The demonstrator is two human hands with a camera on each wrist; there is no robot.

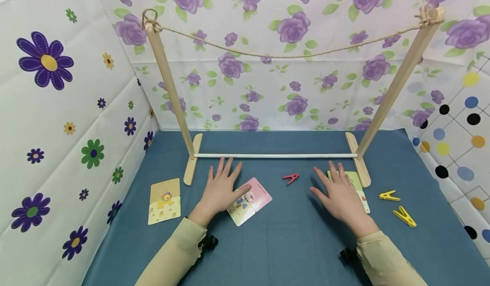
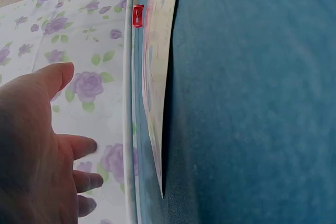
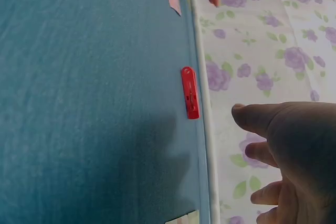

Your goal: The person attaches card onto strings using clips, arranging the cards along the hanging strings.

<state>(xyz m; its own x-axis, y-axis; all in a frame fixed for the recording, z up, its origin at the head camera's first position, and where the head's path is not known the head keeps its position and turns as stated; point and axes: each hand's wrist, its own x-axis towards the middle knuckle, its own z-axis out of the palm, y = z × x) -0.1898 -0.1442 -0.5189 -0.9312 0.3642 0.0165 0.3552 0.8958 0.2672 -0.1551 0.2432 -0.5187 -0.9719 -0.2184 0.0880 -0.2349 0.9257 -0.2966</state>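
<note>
My left hand (image 1: 222, 191) is spread, palm down, above a pink and cream card (image 1: 261, 195) and partly covers it. In the left wrist view, a gap shows between that hand and the creased card (image 2: 157, 61). The right hand (image 1: 342, 198) hovers with spread fingers over a green card (image 1: 356, 179), hiding much of it. Neither hand holds anything. Between the hands lies a red clothespin (image 1: 291, 178) on the blue cloth. A yellow card (image 1: 165, 201) with a cartoon figure lies left of my left hand. Two yellow clothespins, one nearer (image 1: 404, 216) and one farther (image 1: 389, 195), lie at right.
Behind the hands stands a wooden frame, with a left post (image 1: 170, 88) and a right post (image 1: 398, 86). A sagging twine rope (image 1: 268, 56) joins their tops. A white rod (image 1: 268, 155) runs low between the feet. Flowered cloth (image 1: 245, 103) hangs behind.
</note>
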